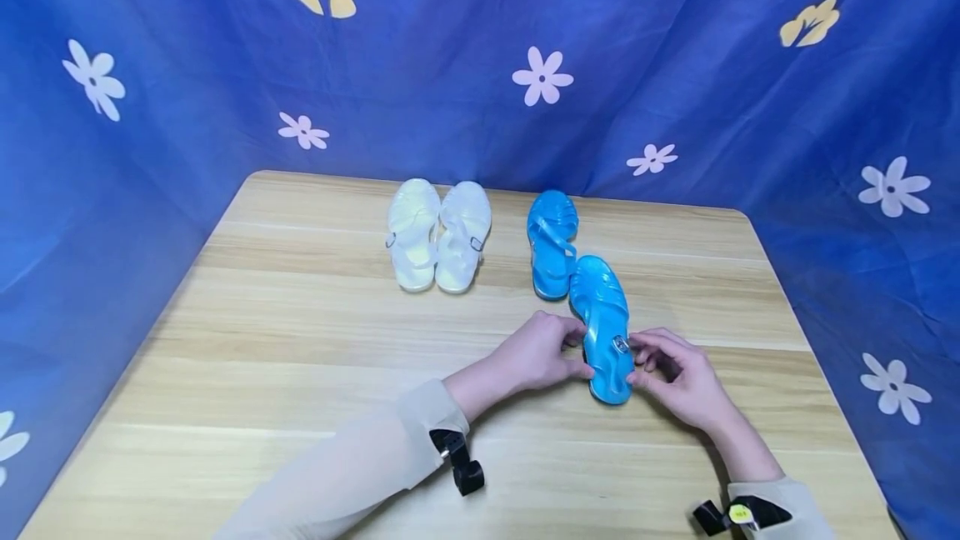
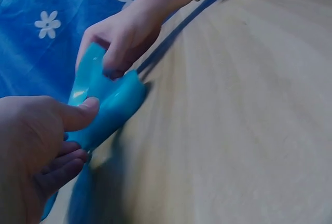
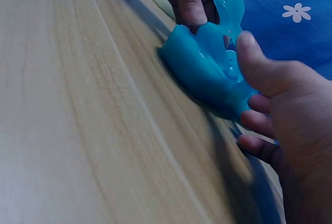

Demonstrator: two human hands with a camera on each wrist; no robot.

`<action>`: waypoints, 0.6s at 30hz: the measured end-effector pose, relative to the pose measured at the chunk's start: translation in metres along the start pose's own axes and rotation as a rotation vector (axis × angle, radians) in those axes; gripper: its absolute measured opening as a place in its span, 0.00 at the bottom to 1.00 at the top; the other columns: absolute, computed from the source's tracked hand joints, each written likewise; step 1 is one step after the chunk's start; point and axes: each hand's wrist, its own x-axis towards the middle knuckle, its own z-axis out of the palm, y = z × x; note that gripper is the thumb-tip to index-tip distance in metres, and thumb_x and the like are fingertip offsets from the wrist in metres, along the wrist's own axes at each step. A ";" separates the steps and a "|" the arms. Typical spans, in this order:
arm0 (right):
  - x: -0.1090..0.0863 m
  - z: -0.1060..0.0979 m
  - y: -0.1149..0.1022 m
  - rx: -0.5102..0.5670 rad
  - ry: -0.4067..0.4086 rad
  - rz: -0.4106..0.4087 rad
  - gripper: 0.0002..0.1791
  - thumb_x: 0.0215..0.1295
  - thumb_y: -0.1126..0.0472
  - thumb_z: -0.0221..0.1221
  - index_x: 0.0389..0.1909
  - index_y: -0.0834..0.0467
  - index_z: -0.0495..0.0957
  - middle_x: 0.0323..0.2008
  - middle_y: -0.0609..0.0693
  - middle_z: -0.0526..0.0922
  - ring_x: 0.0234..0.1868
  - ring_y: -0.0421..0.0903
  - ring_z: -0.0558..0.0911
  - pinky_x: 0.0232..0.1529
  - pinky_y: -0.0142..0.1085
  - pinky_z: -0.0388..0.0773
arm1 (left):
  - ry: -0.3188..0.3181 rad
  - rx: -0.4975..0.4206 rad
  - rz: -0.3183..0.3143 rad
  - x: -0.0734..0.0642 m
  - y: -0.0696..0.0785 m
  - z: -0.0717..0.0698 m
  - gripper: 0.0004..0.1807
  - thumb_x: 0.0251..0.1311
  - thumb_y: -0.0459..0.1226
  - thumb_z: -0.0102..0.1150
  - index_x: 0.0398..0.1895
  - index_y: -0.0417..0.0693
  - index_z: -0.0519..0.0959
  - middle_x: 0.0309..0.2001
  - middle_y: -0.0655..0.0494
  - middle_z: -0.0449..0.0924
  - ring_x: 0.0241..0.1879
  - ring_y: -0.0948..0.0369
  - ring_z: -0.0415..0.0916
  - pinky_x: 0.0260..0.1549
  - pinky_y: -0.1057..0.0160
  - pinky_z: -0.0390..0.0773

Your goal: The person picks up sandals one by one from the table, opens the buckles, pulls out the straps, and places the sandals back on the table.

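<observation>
Between my two hands is a blue jelly sandal (image 1: 603, 332), toe away from me, its small buckle on the right side. My left hand (image 1: 543, 352) pinches its left edge near the heel, and in the left wrist view the thumb (image 2: 85, 111) lies against the blue plastic. From the other side my right hand (image 1: 678, 377) holds the heel part by the strap, thumb and fingers around its edge. The matching blue sandal (image 1: 552, 244) lies just beyond, close to the held one's toe. Parts of the fingers are hidden behind the sandal in both wrist views.
A pair of white sandals (image 1: 414, 233) stands side by side at the back, left of the blue ones. Everything lies on a light wooden table (image 1: 300, 315), with a blue flowered curtain (image 1: 450, 65) hanging behind and along both sides.
</observation>
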 end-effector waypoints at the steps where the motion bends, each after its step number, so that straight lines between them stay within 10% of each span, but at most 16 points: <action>1: 0.000 0.000 0.002 -0.007 -0.007 0.002 0.31 0.49 0.82 0.76 0.57 0.67 0.83 0.45 0.55 0.85 0.37 0.50 0.83 0.39 0.32 0.83 | -0.003 0.009 0.016 0.001 0.001 0.002 0.17 0.59 0.49 0.80 0.39 0.48 0.86 0.34 0.61 0.86 0.35 0.68 0.79 0.38 0.72 0.79; 6: 0.000 0.000 0.002 -0.014 -0.012 0.040 0.25 0.54 0.81 0.74 0.53 0.63 0.85 0.47 0.53 0.84 0.37 0.44 0.84 0.39 0.29 0.83 | -0.016 0.035 0.067 0.005 0.004 0.007 0.18 0.62 0.48 0.77 0.26 0.53 0.77 0.21 0.64 0.74 0.23 0.69 0.67 0.23 0.71 0.67; 18: 0.010 -0.005 0.015 -0.063 0.076 0.060 0.23 0.54 0.84 0.72 0.50 0.66 0.85 0.44 0.56 0.84 0.39 0.44 0.84 0.39 0.25 0.82 | 0.027 -0.003 -0.013 0.028 0.009 0.012 0.14 0.65 0.43 0.75 0.28 0.52 0.79 0.22 0.65 0.75 0.24 0.69 0.68 0.23 0.71 0.67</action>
